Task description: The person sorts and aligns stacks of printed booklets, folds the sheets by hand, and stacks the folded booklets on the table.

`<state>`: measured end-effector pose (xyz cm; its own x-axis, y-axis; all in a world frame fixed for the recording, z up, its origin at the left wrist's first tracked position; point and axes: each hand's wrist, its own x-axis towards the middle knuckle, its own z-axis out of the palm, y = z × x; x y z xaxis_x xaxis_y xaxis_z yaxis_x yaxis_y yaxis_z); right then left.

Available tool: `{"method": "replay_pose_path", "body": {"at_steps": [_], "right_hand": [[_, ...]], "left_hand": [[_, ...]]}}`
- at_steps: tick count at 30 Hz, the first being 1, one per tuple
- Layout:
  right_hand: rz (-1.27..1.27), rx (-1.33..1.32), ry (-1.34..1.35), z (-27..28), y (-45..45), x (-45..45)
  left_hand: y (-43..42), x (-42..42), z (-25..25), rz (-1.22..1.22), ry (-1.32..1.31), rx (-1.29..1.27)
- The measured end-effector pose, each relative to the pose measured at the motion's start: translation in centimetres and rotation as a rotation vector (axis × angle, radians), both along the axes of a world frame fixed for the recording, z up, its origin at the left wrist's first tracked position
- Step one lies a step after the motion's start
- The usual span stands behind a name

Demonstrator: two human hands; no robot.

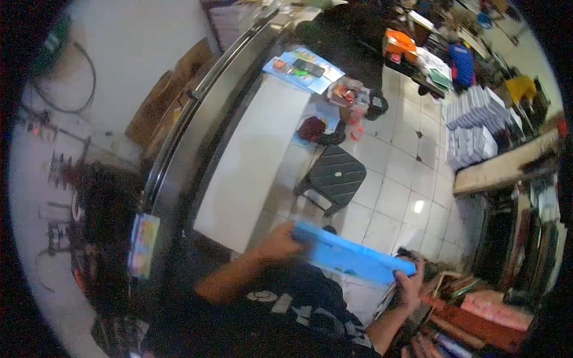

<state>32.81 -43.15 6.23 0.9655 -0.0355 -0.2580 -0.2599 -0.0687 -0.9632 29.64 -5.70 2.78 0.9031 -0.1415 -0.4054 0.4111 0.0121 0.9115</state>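
Observation:
A flat, bright blue sheet or thin stack of sheets [352,253] is held out in front of my body, tilted down to the right. My left hand [282,241] is closed on its left end, slightly smeared by motion. At the other end, my right hand [410,277] grips the corner with the thumb on top. Whether it is one sheet or several I cannot make out. Beyond it on the floor stands a dark plastic stool [337,176], and a white tabletop [245,161] lies to the left.
Light blue printed sheets [292,68] with a phone [309,67] lie at the table's far end. A metal rail [179,125] borders its left side. White paper stacks [474,119] stand at right. Near the bottom right are a reddish wooden surface [477,322] and another hand [422,347].

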Motion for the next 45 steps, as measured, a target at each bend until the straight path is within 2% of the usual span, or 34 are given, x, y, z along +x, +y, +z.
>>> {"method": "replay_pose_path", "body": {"at_steps": [1, 2, 4, 5, 8, 9, 13, 14, 15, 17, 19, 20, 21, 22, 23, 24, 25, 27, 28, 29, 30, 33, 34, 36, 37, 38, 40, 41, 43, 44, 45], "right_hand": [[0.082, -0.156, 0.109, 0.1, 1.1, 2.5], [0.116, -0.064, 0.122, -5.3, 0.4, 4.3], [0.234, 0.011, 0.130, -5.7, 4.1, 8.5], [0.285, 0.028, 0.126, -6.6, 5.3, 10.9], [0.547, -0.056, 0.221, -9.0, 9.4, 16.3], [0.606, -0.092, 0.190, -9.7, 11.8, 18.0], [0.887, -0.035, 0.199, -12.7, 22.9, 22.4], [0.931, -0.049, 0.176, -12.7, 23.2, 23.0], [0.977, -0.045, 0.174, -14.4, 26.6, 23.9], [1.126, -0.227, 0.080, -17.1, 30.1, 25.6], [1.200, -0.214, 0.100, -17.0, 33.4, 25.4], [1.227, -0.181, 0.125, -16.9, 35.0, 24.9], [1.262, -0.265, 0.113, -17.0, 35.5, 27.6], [1.286, -0.266, 0.116, -18.4, 36.6, 28.4], [1.323, -0.221, 0.092, -21.0, 38.1, 29.3], [1.359, -0.179, 0.065, -21.2, 39.6, 29.5], [1.405, -0.250, 0.091, -21.4, 41.0, 30.0], [1.481, -0.252, 0.018, -21.6, 43.6, 30.3], [1.521, -0.241, -0.043, -21.4, 44.0, 30.5], [1.494, -0.218, 0.127, -22.0, 45.1, 30.6], [1.525, -0.231, 0.122, -22.7, 46.2, 31.0], [1.700, -0.617, -0.272, -26.6, 49.6, 33.8], [1.716, -0.609, -0.273, -29.6, 50.3, 35.9], [1.717, -0.799, -0.238, -35.2, 53.0, 40.0], [1.733, -0.693, -0.118, -30.6, 54.0, 38.4], [1.756, -0.707, -0.114, -31.4, 54.1, 39.4], [1.895, -0.663, -0.273, -35.9, 55.6, 44.1], [1.940, -0.694, -0.303, -37.2, 56.7, 45.8], [1.995, -0.758, -0.347, -38.6, 58.5, 47.8], [2.029, -0.779, -0.358, -39.3, 59.1, 48.3], [2.064, -0.797, -0.378, -40.0, 59.9, 48.5]], "left_hand": [[0.1, 0.9, -1.1, 0.060, 0.058, -0.054], [0.1, 1.8, -2.7, 0.101, 0.055, -0.062], [0.0, 2.0, -5.2, 0.448, 0.120, -0.023], [0.5, 2.0, -5.2, 0.442, 0.113, 0.019], [1.8, -0.3, -10.6, 0.625, 0.126, 0.151], [2.7, -0.7, -10.6, 0.653, 0.142, 0.075], [4.2, -2.4, -12.9, 1.076, 0.156, 0.089], [2.6, -2.4, -13.8, 1.173, 0.201, 0.068], [5.0, -2.5, -15.3, 1.239, 0.245, 0.039], [7.4, -3.6, -16.6, 1.269, 0.274, -0.057], [8.3, -5.2, -18.1, 1.302, 0.307, -0.153], [8.7, -5.8, -18.9, 1.334, 0.212, -0.149], [7.9, -3.7, -19.3, 1.361, 0.133, -0.148], [8.3, -3.9, -19.8, 1.385, 0.137, -0.149], [9.4, -4.1, -20.5, 1.384, 0.194, -0.068], [9.9, -3.9, -20.6, 1.382, 0.250, 0.008], [10.3, -3.5, -20.9, 1.409, 0.243, 0.000], [10.3, -2.9, -21.5, 1.606, 0.437, 0.093], [9.8, -2.6, -23.2, 1.613, 0.441, 0.077], [9.8, -2.5, -25.2, 1.642, 0.418, 0.097], [9.8, -2.4, -26.7, 1.680, 0.395, 0.121], [10.6, -1.9, -20.6, 1.682, 0.403, 0.049], [10.6, -1.6, -21.7, 1.697, 0.409, 0.052], [11.2, 0.7, -27.0, 1.693, 0.361, 0.370], [10.9, 1.9, -31.7, 1.704, 0.231, 0.393], [10.5, 3.0, -30.6, 1.723, 0.248, 0.379], [11.2, 5.7, -26.3, 1.846, 0.424, 0.458], [11.5, 7.1, -27.0, 1.919, 0.443, 0.434], [11.3, 9.2, -28.3, 2.012, 0.341, 0.591], [10.9, 9.3, -27.3, 2.098, 0.420, 0.601], [11.3, 9.2, -25.3, 2.073, 0.391, 0.432]]}}
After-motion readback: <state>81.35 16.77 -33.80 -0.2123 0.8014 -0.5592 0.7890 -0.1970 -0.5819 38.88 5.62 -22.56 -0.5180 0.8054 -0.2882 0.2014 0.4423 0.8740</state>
